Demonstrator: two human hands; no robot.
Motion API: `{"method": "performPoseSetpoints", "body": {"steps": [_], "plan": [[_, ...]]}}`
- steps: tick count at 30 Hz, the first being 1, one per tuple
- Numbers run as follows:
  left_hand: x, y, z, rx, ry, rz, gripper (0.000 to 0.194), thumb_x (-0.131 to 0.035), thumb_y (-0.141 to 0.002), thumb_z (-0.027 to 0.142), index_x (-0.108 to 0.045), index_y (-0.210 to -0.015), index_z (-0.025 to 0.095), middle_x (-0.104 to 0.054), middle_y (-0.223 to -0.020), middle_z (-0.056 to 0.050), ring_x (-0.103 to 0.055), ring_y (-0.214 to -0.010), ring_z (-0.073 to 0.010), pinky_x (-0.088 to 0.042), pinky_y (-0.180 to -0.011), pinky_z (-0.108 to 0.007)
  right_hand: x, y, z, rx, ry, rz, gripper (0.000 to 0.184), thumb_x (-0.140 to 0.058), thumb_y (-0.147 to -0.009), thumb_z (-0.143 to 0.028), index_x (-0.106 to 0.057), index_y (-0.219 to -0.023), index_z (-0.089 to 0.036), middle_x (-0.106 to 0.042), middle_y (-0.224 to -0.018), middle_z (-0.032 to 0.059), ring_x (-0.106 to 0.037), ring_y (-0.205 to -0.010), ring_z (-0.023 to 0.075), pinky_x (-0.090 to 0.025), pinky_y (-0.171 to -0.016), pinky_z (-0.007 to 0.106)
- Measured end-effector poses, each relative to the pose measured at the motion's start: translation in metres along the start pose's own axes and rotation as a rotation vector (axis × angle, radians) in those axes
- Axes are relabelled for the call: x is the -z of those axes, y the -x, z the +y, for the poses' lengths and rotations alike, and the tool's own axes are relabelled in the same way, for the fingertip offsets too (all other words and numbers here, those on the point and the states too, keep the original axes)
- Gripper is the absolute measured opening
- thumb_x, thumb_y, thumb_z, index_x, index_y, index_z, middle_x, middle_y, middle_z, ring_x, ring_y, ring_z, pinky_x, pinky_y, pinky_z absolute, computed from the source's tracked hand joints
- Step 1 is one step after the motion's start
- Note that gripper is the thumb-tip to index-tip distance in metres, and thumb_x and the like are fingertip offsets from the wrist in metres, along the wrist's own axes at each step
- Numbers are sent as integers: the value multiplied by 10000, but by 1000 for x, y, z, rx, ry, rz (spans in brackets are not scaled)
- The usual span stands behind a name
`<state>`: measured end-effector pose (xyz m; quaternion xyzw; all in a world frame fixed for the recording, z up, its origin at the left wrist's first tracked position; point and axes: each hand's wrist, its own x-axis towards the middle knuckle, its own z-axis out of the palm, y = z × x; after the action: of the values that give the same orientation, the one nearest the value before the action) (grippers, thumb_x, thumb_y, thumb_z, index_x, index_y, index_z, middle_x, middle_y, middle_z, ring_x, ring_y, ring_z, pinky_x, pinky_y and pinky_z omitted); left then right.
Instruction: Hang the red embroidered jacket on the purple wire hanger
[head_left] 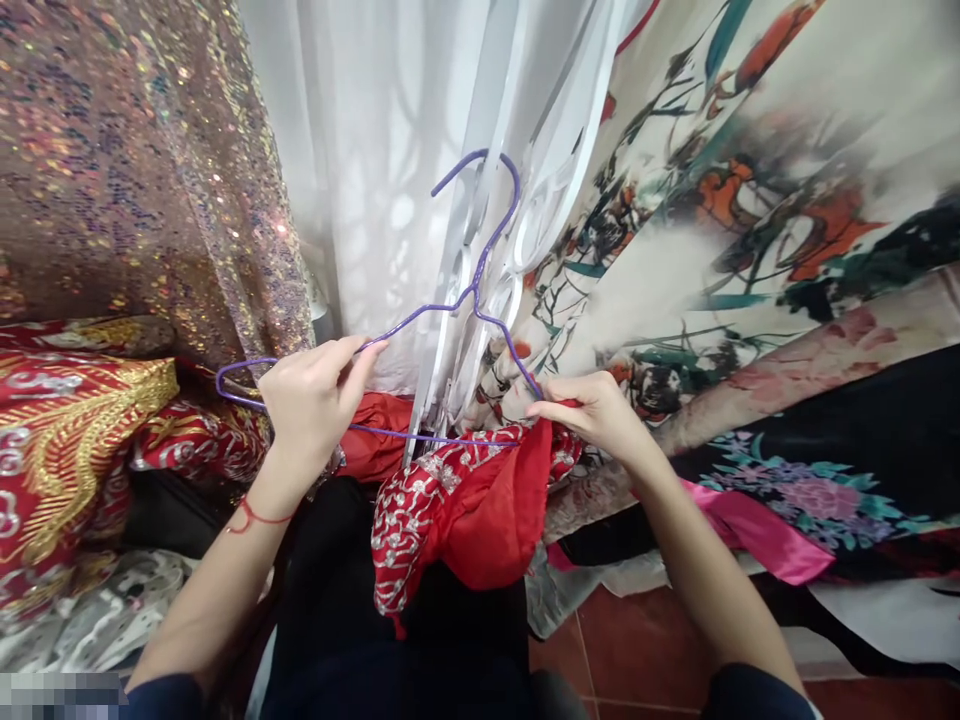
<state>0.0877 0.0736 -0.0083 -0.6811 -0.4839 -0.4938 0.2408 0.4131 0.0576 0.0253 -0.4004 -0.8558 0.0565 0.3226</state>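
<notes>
The purple wire hanger (450, 310) is pinched at its left arm by the left hand (311, 400). The right hand (592, 410) grips the red embroidered garment (465, 500) against the hanger's right arm. Risk: the slick fabric may slide off below the right fingers, or the hook may snag the white curtain (375, 150) above.

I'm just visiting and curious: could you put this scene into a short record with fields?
left hand: grips the left side of a purple wire hanger
right hand: pinches the hanger's right end together with a red embroidered garment
behind: white curtain, sequin fabric, painted floral cloth
floor: red tiles
</notes>
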Motion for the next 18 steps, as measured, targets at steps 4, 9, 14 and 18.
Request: {"method": "performPoseSetpoints", "body": {"steps": [4,9,14,18], "plan": [[2,-1,-2,-7,12,-72,295,-514,-1020,362,-735,-999,167,-732,-817,-60,-657,-730,-185,-443,-698,-301,-7,2,-4,-68,53,35,556,-536,-901,-738,-475,-722,-215,-332,-530,-101,-285,-484,74,-306,-507,195],[9,34,19,74,134,52,450,-594,-925,271,-533,-1363,188,-579,-1345,-161,-538,-1299,-305,-414,-1110,-462,-15,7,-5,-42,347,44,556,-330,-1035,-636,-640,-937,-185,-518,-526,-41,-433,-434,107,-289,-509,217],[14,147,77,193,185,-268,790,-734,-802,431,-371,-1457,182,-485,-1437,-228,-501,-1347,-374,-459,-1071,-523,-19,8,-2,73,622,80,627,-238,-1092,-491,-649,-749,-167,-534,-452,4,-477,-397,115,-221,-468,244],[-5,210,76,118,-53,-609,848,-732,-702,232,-387,-1456,55,-384,-1542,-359,-457,-1402,-466,-422,-1058,-580,-21,8,-3,125,686,104,625,-230,-1103,-447,-679,-787,-147,-544,-432,5,-483,-384,114,-228,-460,241]]}}
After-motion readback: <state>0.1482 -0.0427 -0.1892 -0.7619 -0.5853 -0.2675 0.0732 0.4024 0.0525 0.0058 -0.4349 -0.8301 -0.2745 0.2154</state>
